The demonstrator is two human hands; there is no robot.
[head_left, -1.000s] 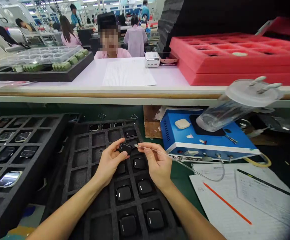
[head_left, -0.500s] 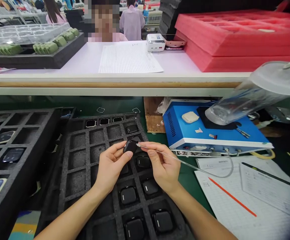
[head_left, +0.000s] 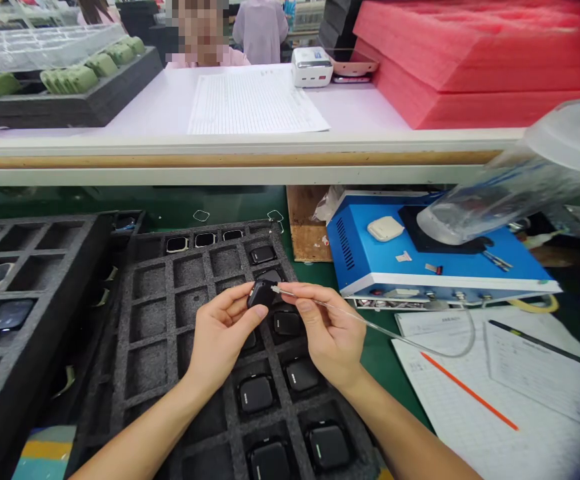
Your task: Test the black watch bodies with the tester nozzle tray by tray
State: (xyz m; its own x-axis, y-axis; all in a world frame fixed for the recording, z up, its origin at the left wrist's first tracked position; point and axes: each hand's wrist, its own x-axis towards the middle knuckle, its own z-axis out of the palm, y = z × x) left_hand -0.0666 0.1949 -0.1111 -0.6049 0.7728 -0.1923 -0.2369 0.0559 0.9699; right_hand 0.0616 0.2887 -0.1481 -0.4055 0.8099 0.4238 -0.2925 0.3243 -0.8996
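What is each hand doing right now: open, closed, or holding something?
Left hand: closed, holding a black square device.
Right hand: closed, pinching a thin clear tube.

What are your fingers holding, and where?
Left hand: a black smartwatch case, gripped at its sides. Right hand: a thin clear tube, pinched near its tip.

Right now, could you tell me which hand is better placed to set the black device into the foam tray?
Probably the left hand: it grips the black device, while the right hand holds a thin clear tube against it.
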